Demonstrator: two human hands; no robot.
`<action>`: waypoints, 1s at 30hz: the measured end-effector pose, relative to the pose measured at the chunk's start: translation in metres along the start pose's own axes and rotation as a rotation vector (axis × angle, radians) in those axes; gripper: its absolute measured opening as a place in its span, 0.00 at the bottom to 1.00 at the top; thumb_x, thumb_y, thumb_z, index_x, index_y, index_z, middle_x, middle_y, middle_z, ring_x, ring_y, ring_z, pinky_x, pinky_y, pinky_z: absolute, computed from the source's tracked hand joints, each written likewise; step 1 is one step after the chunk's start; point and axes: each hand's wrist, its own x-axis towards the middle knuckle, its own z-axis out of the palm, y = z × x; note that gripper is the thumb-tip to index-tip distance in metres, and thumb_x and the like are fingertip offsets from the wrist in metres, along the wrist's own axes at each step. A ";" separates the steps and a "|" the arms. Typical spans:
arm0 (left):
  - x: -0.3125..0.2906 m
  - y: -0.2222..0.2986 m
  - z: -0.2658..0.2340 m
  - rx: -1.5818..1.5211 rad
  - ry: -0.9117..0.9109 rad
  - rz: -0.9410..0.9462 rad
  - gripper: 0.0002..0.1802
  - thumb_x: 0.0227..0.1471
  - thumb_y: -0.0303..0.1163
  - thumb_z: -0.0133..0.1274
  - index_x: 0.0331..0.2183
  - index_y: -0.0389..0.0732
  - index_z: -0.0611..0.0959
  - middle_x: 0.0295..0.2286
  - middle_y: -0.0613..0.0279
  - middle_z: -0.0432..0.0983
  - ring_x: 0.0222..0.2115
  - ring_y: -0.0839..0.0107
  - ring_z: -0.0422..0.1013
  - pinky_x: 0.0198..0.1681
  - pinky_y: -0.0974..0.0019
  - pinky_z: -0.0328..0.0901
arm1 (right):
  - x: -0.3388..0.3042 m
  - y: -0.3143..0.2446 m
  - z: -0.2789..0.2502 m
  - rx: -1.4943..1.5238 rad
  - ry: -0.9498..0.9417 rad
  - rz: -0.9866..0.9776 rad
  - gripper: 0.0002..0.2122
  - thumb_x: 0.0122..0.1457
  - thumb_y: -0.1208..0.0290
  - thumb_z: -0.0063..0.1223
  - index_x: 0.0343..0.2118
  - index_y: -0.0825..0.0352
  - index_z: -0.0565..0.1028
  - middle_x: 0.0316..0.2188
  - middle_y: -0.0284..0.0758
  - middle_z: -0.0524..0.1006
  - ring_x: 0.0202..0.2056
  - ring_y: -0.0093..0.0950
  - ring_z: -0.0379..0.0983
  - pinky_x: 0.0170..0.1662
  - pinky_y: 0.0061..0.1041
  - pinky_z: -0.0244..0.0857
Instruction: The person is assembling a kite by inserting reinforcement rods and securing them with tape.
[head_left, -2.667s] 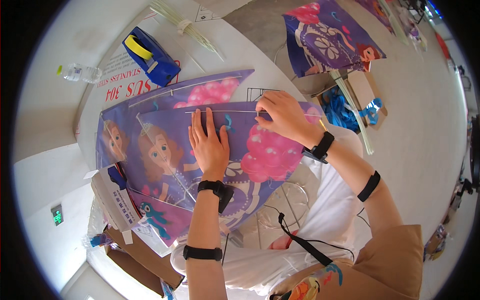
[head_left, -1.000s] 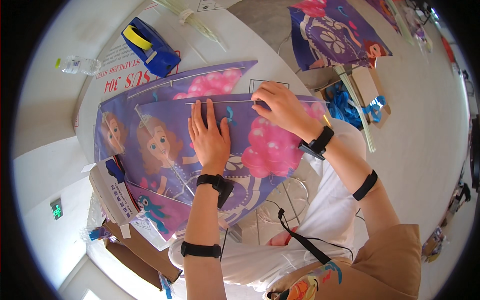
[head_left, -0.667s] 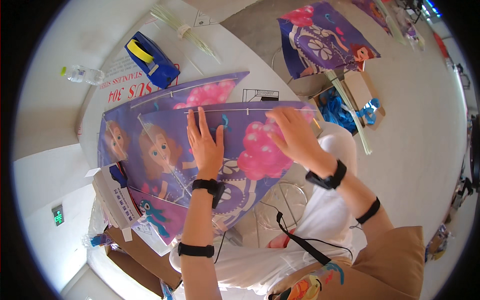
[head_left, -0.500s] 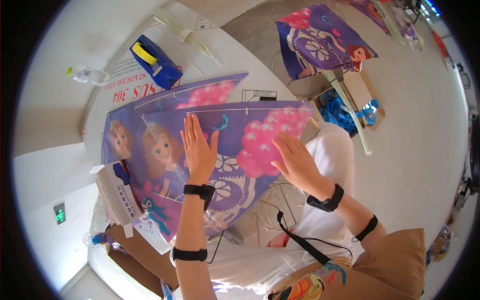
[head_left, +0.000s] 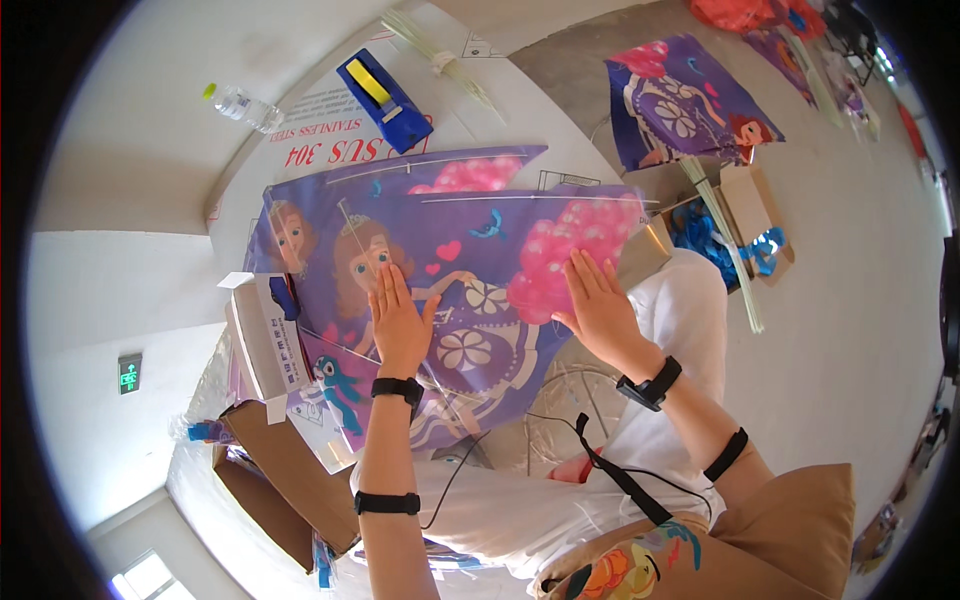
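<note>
Left hand flat, thumb apart, left of centre | right hand spread, right of centre | both probably steadying purple sheet (thin rod along its top edge)

Workshop: tape dispenser, rod bundle

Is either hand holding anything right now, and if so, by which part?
Nothing is held: the left hand and right hand are both open, palms down over the printed purple sheet, neither gripping it.
</note>
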 end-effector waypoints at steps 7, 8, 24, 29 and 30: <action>0.000 -0.010 0.000 0.017 -0.045 -0.068 0.46 0.59 0.56 0.41 0.62 0.31 0.50 0.64 0.46 0.45 0.64 0.55 0.45 0.66 0.54 0.41 | 0.005 -0.001 0.000 0.017 -0.005 0.009 0.31 0.56 0.55 0.54 0.56 0.76 0.64 0.59 0.49 0.62 0.62 0.41 0.55 0.64 0.43 0.46; 0.000 -0.012 -0.001 0.013 -0.044 -0.069 0.46 0.59 0.56 0.41 0.62 0.31 0.50 0.64 0.46 0.45 0.64 0.55 0.45 0.66 0.54 0.41 | 0.006 -0.001 0.001 0.033 0.006 0.001 0.31 0.56 0.55 0.54 0.56 0.76 0.64 0.59 0.49 0.62 0.62 0.41 0.55 0.64 0.44 0.46; 0.054 0.016 -0.033 -0.199 0.026 0.051 0.39 0.52 0.37 0.54 0.60 0.33 0.58 0.61 0.44 0.51 0.63 0.50 0.48 0.64 0.51 0.46 | 0.064 0.050 -0.017 0.251 0.144 -0.027 0.11 0.52 0.73 0.55 0.39 0.66 0.72 0.39 0.39 0.73 0.46 0.40 0.68 0.50 0.40 0.61; 0.082 0.043 -0.026 -0.238 0.044 0.250 0.41 0.51 0.31 0.56 0.62 0.35 0.55 0.63 0.48 0.46 0.63 0.51 0.47 0.62 0.50 0.50 | 0.102 0.074 -0.029 0.210 0.292 -0.003 0.09 0.47 0.81 0.54 0.32 0.65 0.69 0.33 0.38 0.71 0.37 0.40 0.70 0.37 0.36 0.65; 0.083 0.047 -0.024 -0.256 0.005 0.249 0.43 0.50 0.32 0.56 0.62 0.35 0.54 0.63 0.47 0.45 0.63 0.50 0.48 0.62 0.49 0.51 | 0.103 0.077 -0.028 0.184 0.252 0.032 0.09 0.47 0.81 0.54 0.32 0.66 0.69 0.32 0.37 0.71 0.36 0.39 0.70 0.36 0.36 0.65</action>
